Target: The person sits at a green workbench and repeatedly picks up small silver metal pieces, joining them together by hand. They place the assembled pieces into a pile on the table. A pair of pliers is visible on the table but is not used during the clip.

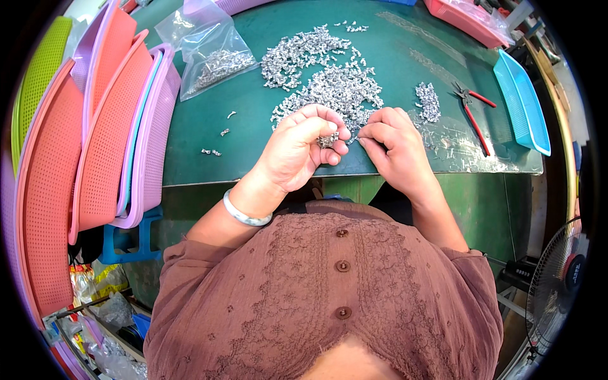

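My left hand [288,149] is curled palm up above the table's near edge, with a pale bangle [244,212] on its wrist. A small cluster of silvery metal parts [328,140] is held in its fingers. Close beside it, my right hand [400,152] has thumb and forefinger pinched together; whatever is between those tips is too small to make out. Just beyond both hands spreads a large heap of the same small metal parts [335,88]. A smaller, tighter group of parts [428,101] lies to the right of the heap.
Red-handled pliers [470,114] lie at the right, before a blue plastic basket [519,101]. A clear bag of metal parts [218,60] sits back left. Stacked pink and purple baskets [104,133] crowd the left side. A fan [557,285] stands at the lower right.
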`<state>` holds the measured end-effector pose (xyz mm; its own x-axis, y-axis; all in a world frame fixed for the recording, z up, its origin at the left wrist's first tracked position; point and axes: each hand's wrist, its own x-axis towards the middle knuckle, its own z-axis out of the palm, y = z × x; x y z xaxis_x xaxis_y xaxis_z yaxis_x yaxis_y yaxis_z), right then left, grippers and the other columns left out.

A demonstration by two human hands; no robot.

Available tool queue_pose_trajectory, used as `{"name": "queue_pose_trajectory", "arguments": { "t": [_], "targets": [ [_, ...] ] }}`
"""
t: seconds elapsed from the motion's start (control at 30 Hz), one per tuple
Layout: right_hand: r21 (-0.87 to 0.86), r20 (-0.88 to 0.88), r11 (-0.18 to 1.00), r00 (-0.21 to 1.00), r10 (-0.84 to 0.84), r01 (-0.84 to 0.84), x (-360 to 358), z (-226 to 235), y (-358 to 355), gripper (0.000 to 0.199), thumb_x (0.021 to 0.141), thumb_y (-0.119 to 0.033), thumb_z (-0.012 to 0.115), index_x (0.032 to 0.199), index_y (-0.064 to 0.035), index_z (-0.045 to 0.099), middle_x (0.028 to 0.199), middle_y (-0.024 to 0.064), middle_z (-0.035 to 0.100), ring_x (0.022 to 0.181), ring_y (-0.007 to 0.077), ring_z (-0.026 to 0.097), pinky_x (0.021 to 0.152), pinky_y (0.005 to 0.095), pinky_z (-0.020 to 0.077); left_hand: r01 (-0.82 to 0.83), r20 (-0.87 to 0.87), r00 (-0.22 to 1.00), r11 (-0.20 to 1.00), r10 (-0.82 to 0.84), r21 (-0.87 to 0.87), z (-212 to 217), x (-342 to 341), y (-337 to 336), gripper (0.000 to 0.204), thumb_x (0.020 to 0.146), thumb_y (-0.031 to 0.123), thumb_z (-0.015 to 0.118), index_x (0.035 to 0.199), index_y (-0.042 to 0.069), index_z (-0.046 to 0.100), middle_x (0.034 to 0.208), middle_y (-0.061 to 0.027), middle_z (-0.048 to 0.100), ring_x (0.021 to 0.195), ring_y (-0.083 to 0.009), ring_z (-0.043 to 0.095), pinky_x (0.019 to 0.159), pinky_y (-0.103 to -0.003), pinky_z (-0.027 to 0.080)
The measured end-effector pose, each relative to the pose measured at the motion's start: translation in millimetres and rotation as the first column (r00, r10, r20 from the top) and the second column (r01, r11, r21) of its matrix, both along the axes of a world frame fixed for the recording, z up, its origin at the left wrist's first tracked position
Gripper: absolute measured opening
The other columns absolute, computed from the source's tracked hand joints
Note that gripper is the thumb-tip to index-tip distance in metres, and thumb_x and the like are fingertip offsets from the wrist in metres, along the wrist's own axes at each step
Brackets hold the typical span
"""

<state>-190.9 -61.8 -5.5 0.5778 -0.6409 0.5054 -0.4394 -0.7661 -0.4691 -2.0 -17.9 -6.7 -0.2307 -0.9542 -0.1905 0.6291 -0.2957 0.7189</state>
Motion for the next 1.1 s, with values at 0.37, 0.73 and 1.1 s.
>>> {"name": "queue_pose_trajectory", "arguments": {
  "t": [0.37, 0.73, 1.1],
  "targets": [
    [0.181, 0.27, 0.982, 0.963, -0.005, -0.046, 2.2, -2.1, 6.2, 0.012, 0.071, 0.004, 0.062, 0.08, -0.0019, 0.057, 0.079, 0.009, 0.06, 0.074, 0.0258, 0.06, 0.065, 0.0318, 0.0475, -0.008, 0.19, 0.982, 0.999, 0.001, 0.034, 5.8, -9.2, 0.9, 0.008, 0.086, 0.01, 0.056, 0.091, 0.003, 0.058, 0.076, -0.0057, 0.06, 0.059, -0.0117, 0.057, 0.05, -0.022, 0.045],
    [0.045, 0.123, 0.999, 0.992, 0.012, -0.018, -0.1, 1.6, 2.4, 0.012, 0.071, 0.002, 0.062, 0.082, -0.0031, 0.062, 0.08, 0.0089, 0.057, 0.078, 0.027, 0.057, 0.068, 0.0341, 0.0463, -0.074, 0.195, 0.978, 0.997, 0.07, 0.013, 5.2, -9.8, 1.7, 0.009, 0.088, 0.012, 0.053, 0.09, 0.004, 0.057, 0.079, -0.0048, 0.059, 0.063, -0.0113, 0.056, 0.052, -0.022, 0.044],
    [0.021, 0.026, 0.998, 0.998, 0.057, -0.057, 6.1, 3.3, 3.6, 0.011, 0.07, -0.001, 0.065, 0.08, -0.0041, 0.062, 0.082, 0.0076, 0.056, 0.079, 0.0271, 0.054, 0.07, 0.035, 0.0444, -0.068, 0.148, 0.987, 0.998, 0.067, 0.006, 4.5, -3.8, 4.2, 0.009, 0.089, 0.012, 0.052, 0.089, 0.004, 0.056, 0.078, -0.0054, 0.058, 0.063, -0.0124, 0.055, 0.052, -0.022, 0.043]
  ]
}}
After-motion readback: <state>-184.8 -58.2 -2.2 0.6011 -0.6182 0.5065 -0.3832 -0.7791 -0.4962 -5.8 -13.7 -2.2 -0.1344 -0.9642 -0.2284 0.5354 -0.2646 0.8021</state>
